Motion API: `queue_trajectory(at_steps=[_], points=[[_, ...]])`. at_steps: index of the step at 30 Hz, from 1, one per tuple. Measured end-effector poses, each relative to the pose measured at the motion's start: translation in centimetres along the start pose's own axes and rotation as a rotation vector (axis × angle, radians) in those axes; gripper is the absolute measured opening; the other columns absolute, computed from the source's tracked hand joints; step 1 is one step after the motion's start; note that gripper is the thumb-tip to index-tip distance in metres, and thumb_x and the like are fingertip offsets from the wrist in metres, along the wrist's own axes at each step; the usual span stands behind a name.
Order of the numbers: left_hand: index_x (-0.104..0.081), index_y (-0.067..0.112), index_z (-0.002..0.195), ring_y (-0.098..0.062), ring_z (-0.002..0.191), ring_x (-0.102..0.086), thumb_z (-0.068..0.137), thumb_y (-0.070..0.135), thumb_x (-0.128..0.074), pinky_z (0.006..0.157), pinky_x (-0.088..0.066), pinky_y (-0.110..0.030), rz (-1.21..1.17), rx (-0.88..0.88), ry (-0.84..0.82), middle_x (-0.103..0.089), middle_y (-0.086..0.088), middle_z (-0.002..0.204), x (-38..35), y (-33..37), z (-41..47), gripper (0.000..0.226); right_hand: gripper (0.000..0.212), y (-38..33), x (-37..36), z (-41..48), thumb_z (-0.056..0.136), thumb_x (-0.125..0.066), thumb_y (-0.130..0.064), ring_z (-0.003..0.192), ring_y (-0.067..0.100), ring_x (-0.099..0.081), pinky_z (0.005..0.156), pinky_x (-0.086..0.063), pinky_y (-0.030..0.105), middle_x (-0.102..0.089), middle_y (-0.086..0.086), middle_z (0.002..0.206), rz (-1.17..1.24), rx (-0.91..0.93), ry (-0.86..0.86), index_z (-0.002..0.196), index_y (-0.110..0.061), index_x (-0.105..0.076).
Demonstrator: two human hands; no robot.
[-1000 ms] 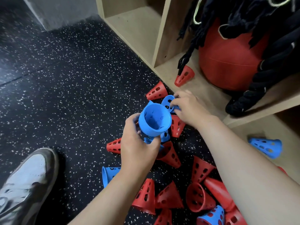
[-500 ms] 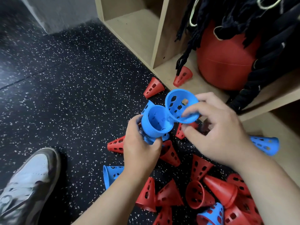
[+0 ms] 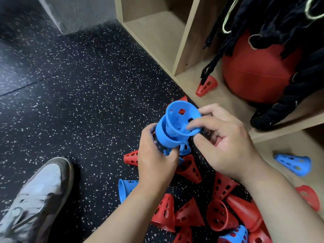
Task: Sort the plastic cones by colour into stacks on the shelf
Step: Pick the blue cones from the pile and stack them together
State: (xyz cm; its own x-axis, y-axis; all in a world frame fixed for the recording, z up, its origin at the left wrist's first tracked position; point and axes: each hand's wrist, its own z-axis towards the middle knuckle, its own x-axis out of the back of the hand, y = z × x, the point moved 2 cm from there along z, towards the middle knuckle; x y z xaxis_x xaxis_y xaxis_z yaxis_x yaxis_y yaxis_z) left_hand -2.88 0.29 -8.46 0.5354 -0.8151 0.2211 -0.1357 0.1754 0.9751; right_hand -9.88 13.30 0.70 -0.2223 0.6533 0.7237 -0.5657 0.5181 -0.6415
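The right hand (image 3: 222,142) pinches the rim of a blue cone (image 3: 180,114), forefinger over the rim and thumb below it, so the cone lies just to the left of its fingers (image 3: 197,122). The cone's long axis is tilted: the wide mouth faces up and toward the camera, and the narrow tip is sunk into the blue stack (image 3: 164,137). The left hand (image 3: 154,160) grips that stack from below, fingers curled round its lower part. How deep the cone sits I cannot tell. Seating it seems to call for a push along that axis, down toward the left palm.

The cones look like thin, stiff plastic, pierced with oval holes and ending in a thickened rim. The shelf (image 3: 226,100), of pale wood, lies beyond the right fingers. Red cones (image 3: 189,167) are scattered on the speckled floor (image 3: 78,102) beneath both hands.
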Motion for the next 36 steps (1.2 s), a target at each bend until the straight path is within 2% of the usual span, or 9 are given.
queue_trajectory(at_steps=[3,6,9,11,16,22,26,28,36], points=[[-0.046,0.031,0.12,0.016,0.1,-0.054,0.074,0.008,-0.081,0.08,-0.041,-0.003,0.006,0.031,0.026,-0.056,0.021,0.113,0.0,-0.1,0.1,0.063,0.047,0.9,-0.4,0.3,0.077,-0.053,-0.009,0.082,0.015,-0.056,0.063,-0.049,0.026,-0.055,-0.01,0.121,0.198,-0.153,0.023,0.119,-0.023,-0.069],[-0.042,0.037,0.12,0.008,0.102,-0.058,0.075,0.011,-0.081,0.081,-0.041,-0.004,-0.001,0.081,0.093,-0.056,0.017,0.119,0.3,-0.3,0.2,0.065,0.028,3.9,-2.3,1.4,0.082,-0.058,-0.02,0.073,0.017,-0.058,0.072,-0.053,0.035,-0.063,-0.016,0.102,0.199,-0.508,0.309,0.103,-0.032,-0.072],[-0.041,0.041,0.119,0.002,0.107,-0.06,0.076,0.014,-0.083,0.088,-0.046,-0.011,0.0,0.118,0.149,-0.055,0.021,0.12,0.4,-0.6,0.3,0.066,0.027,6.7,-6.1,2.7,0.086,-0.068,-0.035,0.096,0.013,-0.062,0.092,-0.049,0.029,-0.066,-0.008,0.11,-0.115,-0.628,0.124,0.111,-0.026,-0.073],[-0.04,0.045,0.115,0.006,0.105,-0.058,0.077,0.014,-0.082,0.088,-0.045,-0.011,-0.01,0.121,0.164,-0.054,0.024,0.117,0.6,-0.5,0.3,0.065,0.034,8.2,-8.6,3.3,0.087,-0.066,-0.042,0.108,0.02,-0.06,0.087,-0.044,0.028,-0.064,-0.004,0.117,-0.2,-0.68,-0.011,0.116,-0.025,-0.072],[-0.042,0.044,0.117,0.003,0.101,-0.061,0.076,0.016,-0.081,0.087,-0.051,-0.02,-0.012,0.152,0.165,-0.055,0.025,0.116,0.7,-1.2,0.6,0.063,0.013,8.1,-9.1,4.1,0.092,-0.063,-0.03,0.088,0.02,-0.064,0.072,-0.043,0.025,-0.07,-0.009,0.094,-0.162,-0.723,0.056,0.093,-0.025,-0.075],[-0.042,0.042,0.12,-0.003,0.107,-0.061,0.077,0.016,-0.081,0.093,-0.051,-0.029,-0.002,0.183,0.123,-0.056,0.02,0.121,0.5,-1.2,0.0,0.064,0.007,1.4,-1.3,1.4,0.092,-0.065,-0.017,0.071,0.003,-0.057,0.07,-0.046,0.017,-0.063,-0.009,0.082,-0.052,-0.309,0.547,0.093,-0.022,-0.069],[-0.046,0.032,0.123,0.009,0.1,-0.059,0.076,0.008,-0.08,0.083,-0.047,-0.009,-0.043,0.153,0.044,-0.058,0.013,0.121,0.1,0.1,-0.9,0.062,0.008,-2.3,0.0,-0.8,0.088,-0.071,-0.011,0.075,0.008,-0.058,0.073,-0.047,0.023,-0.066,-0.002,0.091,-0.124,-0.045,0.323,0.095,-0.009,-0.074],[-0.048,0.026,0.126,0.01,0.102,-0.059,0.077,0.013,-0.082,0.081,-0.043,-0.005,-0.052,0.108,0.013,-0.059,0.014,0.12,0.1,1.5,-1.5,0.061,0.02,-3.1,-0.3,-1.7,0.083,-0.077,-0.019,0.076,-0.009,-0.051,0.074,-0.042,0.015,-0.067,-0.002,0.101,-0.12,-0.045,0.18,0.102,-0.011,-0.076],[-0.048,0.029,0.119,0.011,0.099,-0.059,0.076,0.013,-0.083,0.08,-0.043,-0.006,-0.094,0.001,-0.087,-0.058,0.025,0.108,2.0,5.9,-3.4,0.057,0.028,-5.4,2.9,-4.4,0.074,-0.085,-0.018,0.079,-0.011,-0.052,0.068,-0.035,0.003,-0.065,-0.009,0.105,-0.112,-0.139,0.171,0.101,-0.017,-0.076]])
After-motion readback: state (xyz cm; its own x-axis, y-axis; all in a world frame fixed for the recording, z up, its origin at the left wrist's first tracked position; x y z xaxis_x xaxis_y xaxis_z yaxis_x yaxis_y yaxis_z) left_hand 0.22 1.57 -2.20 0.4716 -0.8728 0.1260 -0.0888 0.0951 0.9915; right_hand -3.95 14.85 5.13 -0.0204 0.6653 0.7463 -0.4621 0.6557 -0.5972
